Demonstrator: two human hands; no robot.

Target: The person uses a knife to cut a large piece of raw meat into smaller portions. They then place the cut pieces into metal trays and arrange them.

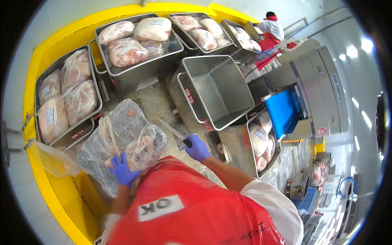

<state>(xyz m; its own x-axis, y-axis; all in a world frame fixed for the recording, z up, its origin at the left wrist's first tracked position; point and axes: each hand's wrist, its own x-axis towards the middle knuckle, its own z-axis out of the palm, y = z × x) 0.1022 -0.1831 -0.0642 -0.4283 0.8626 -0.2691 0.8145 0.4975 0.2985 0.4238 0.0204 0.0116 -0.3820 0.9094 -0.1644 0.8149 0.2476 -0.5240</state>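
In the head view, the left hand (123, 169) is spread out on clear plastic (132, 116). Some meat (141, 147) is at its one o'clock, and nine o'clock from the right hand (197, 149), which grips a knife (173, 130) pointing toward ten o'clock.

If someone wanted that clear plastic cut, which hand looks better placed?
Probably the right hand: it grips a black-handled knife. The left hand holds no blade and rests, fingers spread, on the clear plastic.
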